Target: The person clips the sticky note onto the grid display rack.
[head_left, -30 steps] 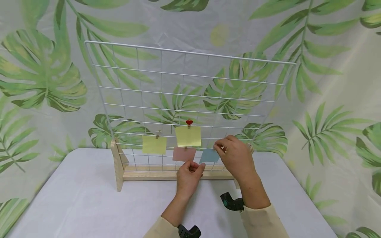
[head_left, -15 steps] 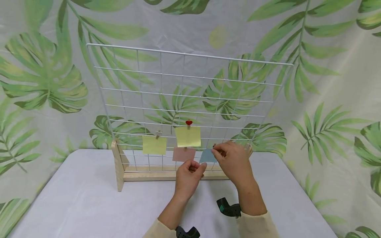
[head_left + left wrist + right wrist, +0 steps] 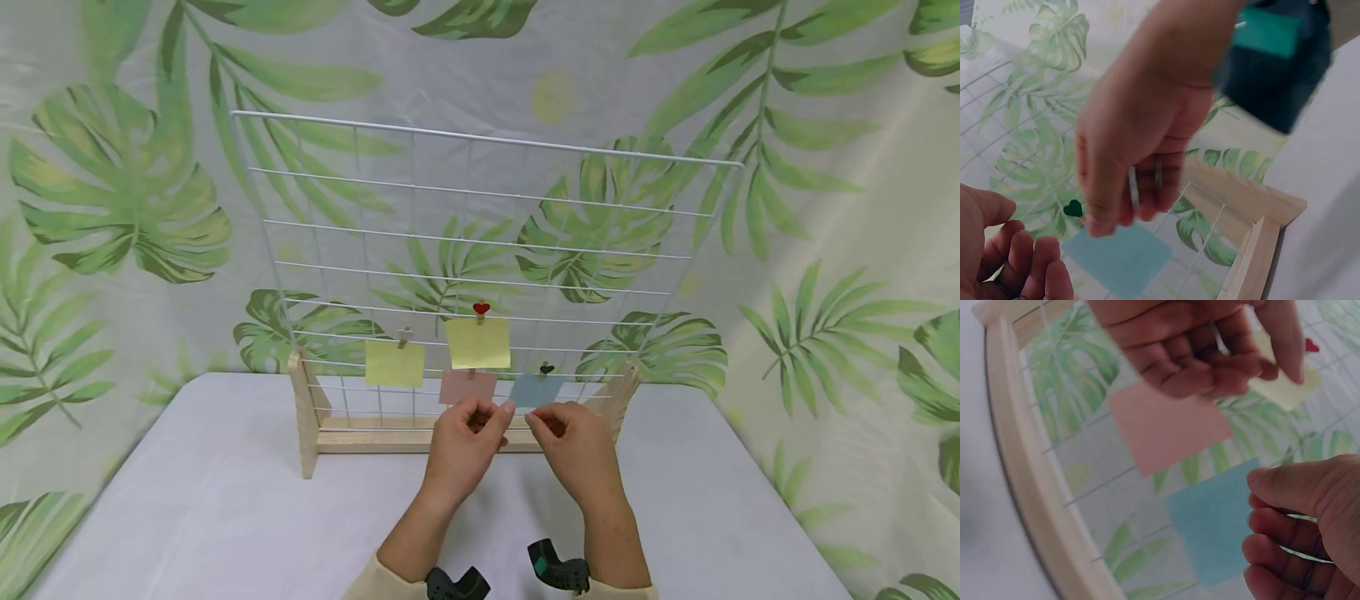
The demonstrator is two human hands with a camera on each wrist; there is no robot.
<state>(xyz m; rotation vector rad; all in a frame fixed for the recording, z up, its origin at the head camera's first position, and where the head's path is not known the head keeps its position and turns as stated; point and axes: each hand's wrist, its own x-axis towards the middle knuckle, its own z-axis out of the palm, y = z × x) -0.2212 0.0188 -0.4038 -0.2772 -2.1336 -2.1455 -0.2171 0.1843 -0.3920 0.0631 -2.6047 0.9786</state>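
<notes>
A blue paper note (image 3: pixel 536 389) hangs on the white wire grid, held by a small clip with a dark green heart (image 3: pixel 547 368). My left hand (image 3: pixel 463 446) is just below and left of the note, its fingers loosely curled around nothing. In the left wrist view, thumb and fingers of that hand (image 3: pixel 1007 256) are apart from the paper. My right hand (image 3: pixel 581 454) is below the note's lower edge, fingers loosely bent. In the right wrist view its thumb (image 3: pixel 1272 481) overlaps the blue note's edge, with nothing visible between thumb and fingers.
The wire grid (image 3: pixel 468 193) stands in a wooden base (image 3: pixel 375 442) on a white table (image 3: pixel 187 500). Left of the blue note hang a pink note (image 3: pixel 459 386), a yellow note (image 3: pixel 478 346) under a red heart clip (image 3: pixel 482 308), and another yellow note (image 3: pixel 393 364).
My right hand has left the clip at the blue note's top and come down below the note, uncovering the green heart clip. My left hand has let go of the note's lower corner.
</notes>
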